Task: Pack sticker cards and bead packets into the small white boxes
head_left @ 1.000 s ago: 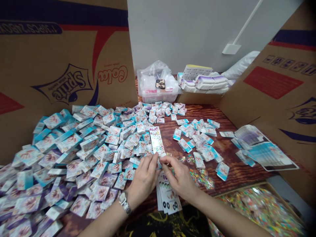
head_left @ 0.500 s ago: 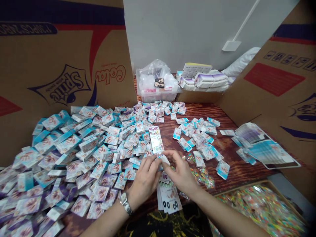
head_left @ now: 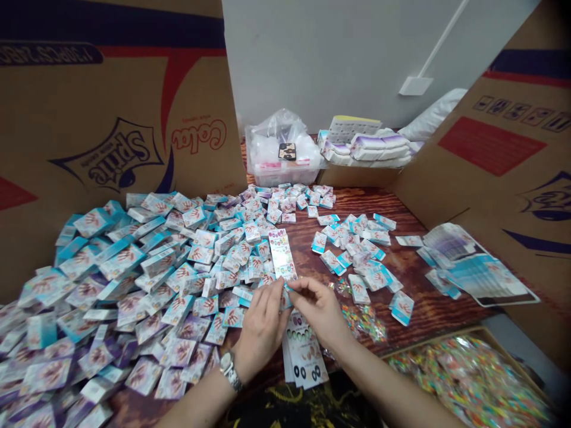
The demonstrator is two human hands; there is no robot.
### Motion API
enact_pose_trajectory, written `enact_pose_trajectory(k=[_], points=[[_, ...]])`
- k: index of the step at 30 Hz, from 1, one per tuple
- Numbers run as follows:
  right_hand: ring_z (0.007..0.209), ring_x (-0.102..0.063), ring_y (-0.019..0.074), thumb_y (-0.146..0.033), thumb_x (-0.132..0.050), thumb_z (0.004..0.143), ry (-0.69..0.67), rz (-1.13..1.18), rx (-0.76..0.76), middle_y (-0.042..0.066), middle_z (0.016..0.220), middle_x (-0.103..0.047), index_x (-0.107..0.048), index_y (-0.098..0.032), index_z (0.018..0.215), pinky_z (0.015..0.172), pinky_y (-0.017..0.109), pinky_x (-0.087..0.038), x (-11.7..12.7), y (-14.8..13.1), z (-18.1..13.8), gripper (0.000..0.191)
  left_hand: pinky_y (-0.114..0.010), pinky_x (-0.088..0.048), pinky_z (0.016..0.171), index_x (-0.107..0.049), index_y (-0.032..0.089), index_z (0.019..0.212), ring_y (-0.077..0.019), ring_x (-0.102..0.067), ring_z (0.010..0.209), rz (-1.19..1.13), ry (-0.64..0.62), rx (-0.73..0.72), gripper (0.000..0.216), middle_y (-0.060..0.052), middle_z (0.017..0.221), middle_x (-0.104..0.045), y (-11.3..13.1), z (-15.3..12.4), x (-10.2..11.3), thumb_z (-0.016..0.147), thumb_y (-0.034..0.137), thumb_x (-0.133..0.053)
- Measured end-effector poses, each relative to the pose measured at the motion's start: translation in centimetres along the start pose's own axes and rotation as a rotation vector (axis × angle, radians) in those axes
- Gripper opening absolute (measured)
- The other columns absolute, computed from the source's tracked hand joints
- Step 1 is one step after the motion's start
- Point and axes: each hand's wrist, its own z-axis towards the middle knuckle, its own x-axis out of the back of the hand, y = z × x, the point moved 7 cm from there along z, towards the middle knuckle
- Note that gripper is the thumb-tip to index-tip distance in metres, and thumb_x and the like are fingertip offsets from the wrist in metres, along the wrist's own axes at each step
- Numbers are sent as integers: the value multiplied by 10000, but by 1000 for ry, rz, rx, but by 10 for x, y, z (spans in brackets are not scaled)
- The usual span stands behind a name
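Between my hands is a small blue-and-white box (head_left: 285, 297), mostly hidden by the fingers. My left hand (head_left: 263, 321) wraps round its left side, a watch (head_left: 228, 367) on the wrist. From the right, my right hand (head_left: 319, 309) pinches its upper edge with thumb and index finger. Printed strips of nail pictures (head_left: 304, 353) lie fanned below the hands, and their upper part (head_left: 281, 252) shows beyond the fingers. A large heap of small boxes with hand pictures (head_left: 178, 273) spreads to the left.
Flat cartons (head_left: 486, 267) lie on a tray at right, near loose small boxes (head_left: 357, 244). Small bags of coloured pieces (head_left: 363, 321) lie by my right hand; more fill a box (head_left: 468, 374). Large cardboard boxes (head_left: 191, 89) flank the table. A plastic tub (head_left: 285, 172) stands behind.
My fingers have closed in on the small box. Its white end, visible earlier by the right thumb, no longer shows; a blue edge does. The view has shifted slightly.
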Motion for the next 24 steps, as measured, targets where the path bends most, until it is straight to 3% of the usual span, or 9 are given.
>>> enact_pose_trajectory(k=[4,9,15,18,21,24], points=[[908,-617,185,-152,-513,861,19,-257,255,58,958,-670,-670,-197,978,810,326,-495,-2,-21,-12,201,-424,-484,902,-220,75,1414,-267,-510,1069,101,2,-7,598,-177,1181,-562,0,-4,-6,868,104,-462],[1053,-571,201,-66,-447,874,29,-431,609,89,1139,-635,-520,-192,1248,914,369,-460,-11,-35,-36,402,-426,-488,887,-137,61,1443,-291,-480,1120,181,-44,29,626,-195,1256,-521,-3,-9,-14,883,116,-412],[973,-633,175,-168,-496,885,-9,-220,276,58,1072,-670,-575,-204,1138,846,309,-523,-4,-13,-18,268,-407,-513,832,-139,62,1445,-289,-493,1054,202,-48,39,637,-182,1200,-550,0,-6,-6,892,164,-436],[925,-656,168,-172,-512,866,-10,-139,195,48,1033,-688,-598,-200,1085,794,282,-546,-2,-9,-12,236,-408,-511,828,-125,64,1449,-300,-481,1067,220,-49,23,656,-184,1220,-536,-2,-7,-5,884,156,-445],[919,-653,176,-144,-504,857,8,-220,245,48,1027,-688,-605,-205,1073,791,297,-543,-2,-16,-15,246,-404,-505,831,-118,64,1451,-316,-460,1102,254,-61,3,673,-188,1260,-510,-4,-8,-8,871,125,-452],[1001,-610,196,-111,-461,872,6,-382,424,64,1092,-660,-572,-215,1154,865,349,-505,-10,-30,-28,320,-398,-507,810,-122,50,1448,-326,-449,1111,283,-75,-26,651,-198,1282,-492,-3,-9,-11,875,107,-424]])
